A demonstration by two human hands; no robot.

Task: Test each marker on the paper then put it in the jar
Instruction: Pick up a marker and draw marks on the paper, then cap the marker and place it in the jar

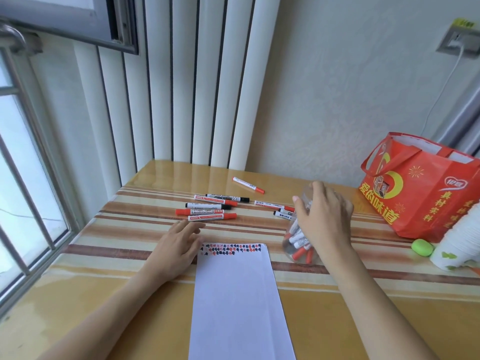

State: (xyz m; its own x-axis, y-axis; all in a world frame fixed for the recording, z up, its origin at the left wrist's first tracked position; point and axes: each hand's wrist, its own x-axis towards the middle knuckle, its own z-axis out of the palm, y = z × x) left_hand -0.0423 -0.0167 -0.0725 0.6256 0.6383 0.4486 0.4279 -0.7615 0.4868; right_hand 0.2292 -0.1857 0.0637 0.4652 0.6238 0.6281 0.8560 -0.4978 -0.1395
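1. My right grip (320, 214) rests over the mouth and upper side of the clear jar (298, 242), fingers spread and lightly curved against the plastic; whether they truly clasp it I cannot tell.
2. The jar stands just beside the right edge of the paper (233, 294) and holds several markers, red and black ends down.
3. My left grip (176, 245) lies flat and relaxed on the surface (104, 294), holding nothing, touching the paper's far left corner.
4. The paper's far edge carries rows of small red and black test marks (231, 249).
5. A cluster of whiteboard markers (210, 207) lies loose beyond my left fingertips, toward the surface's far edge.
6. Two more markers (281, 210) lie just left of the jar, partly behind my right thumb.
7. One red-capped marker (248, 185) lies alone nearer the far edge.
8. A red gift bag (420, 188) stands at the far right corner, with a green oval object (422, 247) just in front of it.
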